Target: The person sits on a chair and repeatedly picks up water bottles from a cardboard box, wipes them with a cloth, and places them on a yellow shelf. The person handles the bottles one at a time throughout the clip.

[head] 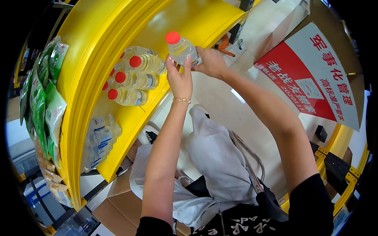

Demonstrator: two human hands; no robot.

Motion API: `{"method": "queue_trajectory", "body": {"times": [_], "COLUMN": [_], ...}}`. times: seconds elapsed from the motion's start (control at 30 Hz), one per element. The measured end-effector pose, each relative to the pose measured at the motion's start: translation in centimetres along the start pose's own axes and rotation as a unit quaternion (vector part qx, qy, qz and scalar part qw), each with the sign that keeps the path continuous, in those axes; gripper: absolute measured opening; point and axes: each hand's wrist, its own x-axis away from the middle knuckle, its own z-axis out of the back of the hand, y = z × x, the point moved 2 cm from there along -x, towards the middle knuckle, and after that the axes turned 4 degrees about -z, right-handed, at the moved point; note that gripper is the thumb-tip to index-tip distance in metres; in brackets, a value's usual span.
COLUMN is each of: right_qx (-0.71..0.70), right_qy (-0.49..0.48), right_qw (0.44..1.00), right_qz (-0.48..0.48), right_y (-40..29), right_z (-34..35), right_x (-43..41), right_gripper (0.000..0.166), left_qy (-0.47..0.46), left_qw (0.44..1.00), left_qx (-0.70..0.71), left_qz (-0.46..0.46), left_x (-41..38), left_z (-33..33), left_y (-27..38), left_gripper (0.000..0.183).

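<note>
Both hands are on one clear plastic bottle [181,48] with a red cap, tilted in front of the yellow shelf [192,23]. My left hand [179,78] grips it near the base, thumb and fingers on either side. Around its lower end on the right, my right hand [211,62] is also closed; part of the bottle's label shows between the hands. Just left of my left hand, several red-capped bottles [134,78] of clear, slightly yellow liquid stand grouped on the shelf.
Clear bottles with blue-and-white labels [102,140] stand at the shelf's lower end. Green bags [44,94] lie on the tier above. A cardboard box [121,211] is beside my legs. A printed carton [319,76] stands at right, and an orange cable [226,45] lies beyond the shelf.
</note>
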Motion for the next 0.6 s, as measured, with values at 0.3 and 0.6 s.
{"method": "queue_trajectory", "body": {"times": [0.3,0.6], "right_qx": [0.008,-0.006], "right_qy": [0.028,0.022], "right_qw": [1.0,1.0], "right_qz": [-0.005,-0.003], "right_y": [2.3,0.8], "right_z": [-3.0,-4.4], "right_x": [-5.4,-10.1], "right_gripper": [0.05,0.056], "left_qy": [0.0,-0.031], "left_qw": [0.997,0.985], "left_qx": [-0.075,-0.098], "left_qz": [0.015,0.136], "left_x": [-2.5,-2.5], "left_z": [-1.6,-2.0], "left_y": [-5.8,-8.7], "left_gripper": [0.077,0.075]}}
